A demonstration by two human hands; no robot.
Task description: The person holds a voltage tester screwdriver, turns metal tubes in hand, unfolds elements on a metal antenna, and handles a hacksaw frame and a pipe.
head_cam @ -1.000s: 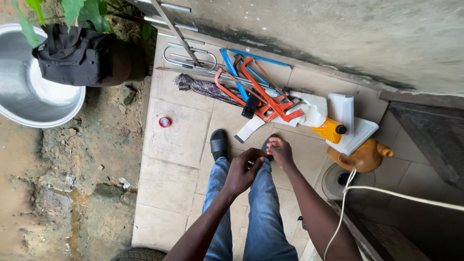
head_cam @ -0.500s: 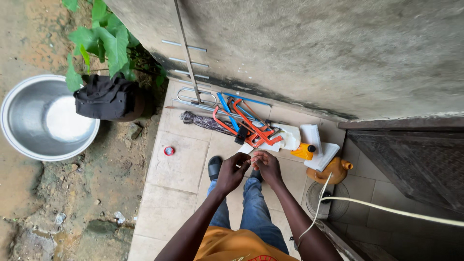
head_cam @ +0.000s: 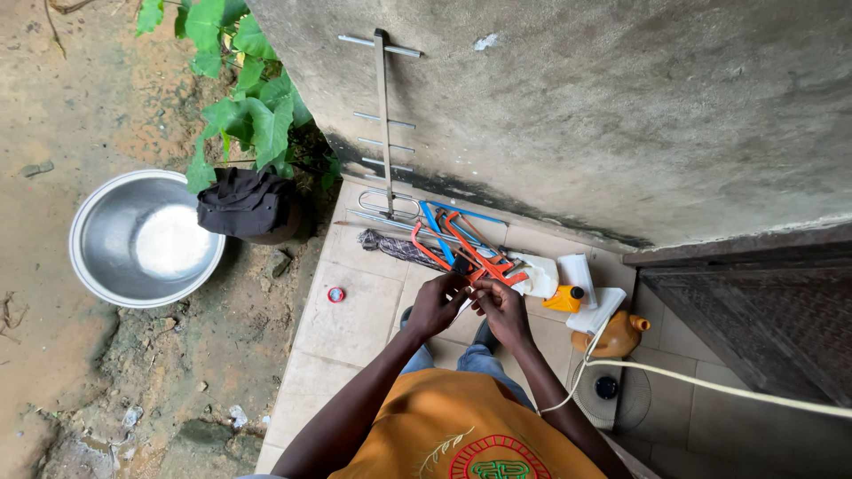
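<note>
- While held close together in front of the chest, left hand [head_cam: 437,304] and right hand [head_cam: 499,309] met fingertip to fingertip; fingers curled narrow, pinched on something small and whitish between them; too tiny to name, so called only a small pale piece [head_cam: 468,300].
- Hung over the tiled floor [head_cam: 355,328], above the jeans-clad knees and just short of the pile of hacksaws [head_cam: 461,248]; orange and blue frames leaned against the foot of the concrete wall [head_cam: 577,115].
- Also leaned on that wall: a metal antenna [head_cam: 383,124]; beneath it a folded umbrella [head_cam: 395,247].
- To the right of the hands: a yellow bottle with a black cap [head_cam: 564,299], white folded papers or cartons [head_cam: 586,297], an orange-brown kettle [head_cam: 612,337], a white cable [head_cam: 692,380] trailing past a small fan grille [head_cam: 612,390].
- To the left: a small red-rimmed cap [head_cam: 335,294] on the tiles, then bare earth with a big steel basin [head_cam: 98,239], a dark cloth [head_cam: 244,202] draped over a pot, and a leafy plant [head_cam: 248,106].
- Risk judged from this: with so slight a pinch, easily dropped; likely lost among the saws or in a tile joint.
- Another: pulled too hard between both hands, possibly snapped or torn.
- Another: cable at the right elbow, liable to snag and jerk the grip.
</note>
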